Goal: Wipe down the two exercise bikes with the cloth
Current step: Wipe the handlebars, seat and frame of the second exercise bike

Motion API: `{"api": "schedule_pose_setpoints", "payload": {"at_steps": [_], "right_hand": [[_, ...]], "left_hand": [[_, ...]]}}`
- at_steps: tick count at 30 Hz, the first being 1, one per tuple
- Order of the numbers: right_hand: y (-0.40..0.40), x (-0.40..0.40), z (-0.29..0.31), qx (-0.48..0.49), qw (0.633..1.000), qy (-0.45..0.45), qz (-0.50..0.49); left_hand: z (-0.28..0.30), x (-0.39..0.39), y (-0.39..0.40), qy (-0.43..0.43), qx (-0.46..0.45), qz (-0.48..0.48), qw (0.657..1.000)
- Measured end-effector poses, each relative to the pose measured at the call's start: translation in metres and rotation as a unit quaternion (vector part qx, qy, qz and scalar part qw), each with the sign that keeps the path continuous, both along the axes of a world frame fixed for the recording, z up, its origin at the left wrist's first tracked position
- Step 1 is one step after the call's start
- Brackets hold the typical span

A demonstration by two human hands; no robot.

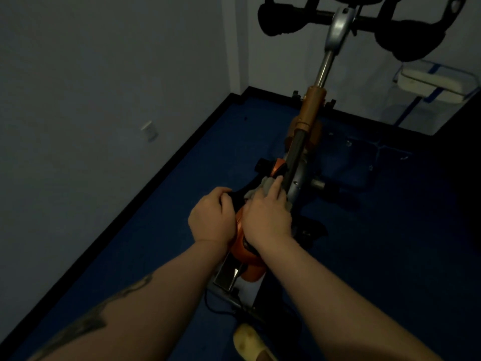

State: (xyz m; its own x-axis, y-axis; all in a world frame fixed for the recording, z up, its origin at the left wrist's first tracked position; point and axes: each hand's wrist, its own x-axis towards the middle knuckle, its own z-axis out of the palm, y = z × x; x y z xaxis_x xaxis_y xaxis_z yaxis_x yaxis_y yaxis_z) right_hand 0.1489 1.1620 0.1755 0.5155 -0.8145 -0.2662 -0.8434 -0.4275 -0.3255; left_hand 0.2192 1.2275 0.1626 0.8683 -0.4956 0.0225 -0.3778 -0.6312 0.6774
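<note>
- Head view, the step in hand: wiping of one exercise bike looks under way, low on its orange and grey frame, in a dim room with a blue floor. Only this one bike shows, so how much of the task is left I cannot tell.
- Right hand: it lies over the cloth, with the fingers stretched forward and pressing the grey fabric against the frame beside the dark slanted tube. The cloth bunches out from under the fingertips toward the left; whether the thumb pinches it is hidden.
- Left hand: fingers curled round a dark part of the bike just left of the cloth, apparently steadying the machine. The two hands sit close side by side, with the orange cover showing between the wrists.
- Untouched for now: the handlebars stand high above, well apart from both hands.
- Next move, as a judgement: slide the cloth along the tube and the orange cover with steady pressure, keeping the brace, then work up toward the post and handlebars.
</note>
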Motion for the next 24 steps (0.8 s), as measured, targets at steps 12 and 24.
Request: {"api": "schedule_pose_setpoints", "payload": {"at_steps": [12, 24], "right_hand": [[0.004, -0.004, -0.004, -0.023, 0.994, -0.067, 0.083], [0.089, -0.017, -0.017, -0.131, 0.986, -0.076, -0.07]], "left_hand": [[0.005, 0.006, 0.0, 0.06, -0.003, -0.007, 0.998], [-0.005, 0.024, 0.015, 0.033, 0.014, -0.219, 0.975]]}}
